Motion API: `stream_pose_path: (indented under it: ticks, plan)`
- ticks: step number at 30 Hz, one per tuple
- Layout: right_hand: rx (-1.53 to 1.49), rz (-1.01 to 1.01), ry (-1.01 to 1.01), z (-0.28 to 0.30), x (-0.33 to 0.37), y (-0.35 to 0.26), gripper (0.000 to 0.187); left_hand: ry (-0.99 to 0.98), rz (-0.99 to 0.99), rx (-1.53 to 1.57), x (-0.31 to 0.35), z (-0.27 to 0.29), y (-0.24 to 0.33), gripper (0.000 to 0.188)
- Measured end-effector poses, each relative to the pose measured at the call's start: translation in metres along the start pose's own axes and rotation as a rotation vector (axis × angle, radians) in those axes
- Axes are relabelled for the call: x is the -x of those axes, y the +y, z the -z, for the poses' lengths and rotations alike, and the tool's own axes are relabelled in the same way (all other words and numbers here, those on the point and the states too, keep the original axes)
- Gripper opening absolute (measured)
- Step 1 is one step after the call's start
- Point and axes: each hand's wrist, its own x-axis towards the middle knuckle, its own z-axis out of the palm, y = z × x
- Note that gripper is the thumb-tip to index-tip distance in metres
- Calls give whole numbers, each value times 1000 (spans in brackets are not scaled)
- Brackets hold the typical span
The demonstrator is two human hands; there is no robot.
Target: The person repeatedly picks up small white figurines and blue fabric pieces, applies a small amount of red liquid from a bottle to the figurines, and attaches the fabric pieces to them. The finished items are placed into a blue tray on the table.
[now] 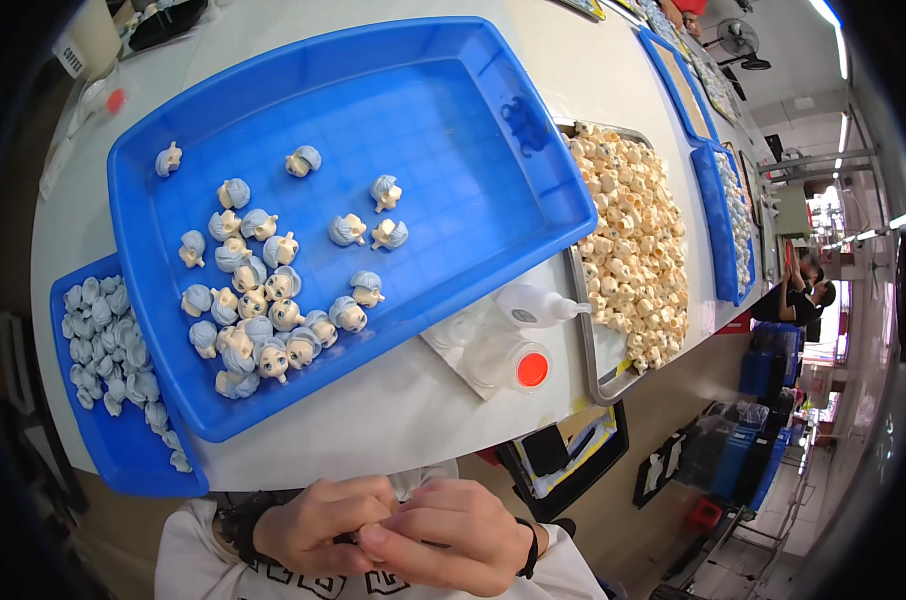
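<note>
My left hand (328,525) and my right hand (453,535) meet in front of my body, below the table's near edge. Both have curled fingers, with thumbs and fingertips pressed together; whatever they hold is hidden. Ahead lies a large blue tray (403,120) with several small doll heads (271,358), cream-faced with light blue hair, mostly grouped at its near left. To the left, a smaller blue tray (133,460) holds light blue hair pieces (103,340). On the right, a metal tray (588,330) is heaped with cream head pieces (628,240).
Between the trays are a white squeeze bottle (533,305) and a clear container (488,358) with an orange-red round top. Further right stands another blue tray (721,225). A black crate (563,455) sits below the table edge. Another person (805,298) is at the far right.
</note>
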Motion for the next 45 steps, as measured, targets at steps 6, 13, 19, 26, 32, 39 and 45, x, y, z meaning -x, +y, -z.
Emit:
stream_pose_path:
  ticks: [6, 13, 19, 26, 32, 39, 45]
  plan:
    - [166, -79, 171, -12, -15, 1, 16, 23, 46, -20, 0, -1, 1, 30]
    - [234, -146, 286, 16, 8, 10, 20, 96, 107, 50, 1, -11, 1, 38]
    - [558, -489, 444, 46, 17, 16, 32, 191, 239, 184, 2, -11, 4, 59]
    - [629, -642, 302, 48, 13, 26, 34, 320, 296, -89, -5, -7, 16, 27]
    - [685, -607, 232, 50, 10, 32, 33, 331, 112, -152, -7, -7, 6, 32]
    - [718, -601, 191, 52, 13, 34, 31, 491, 102, -228, -9, -7, 8, 30]
    - [704, -593, 207, 49, 11, 38, 31, 485, 197, 11, 1, -12, 6, 37]
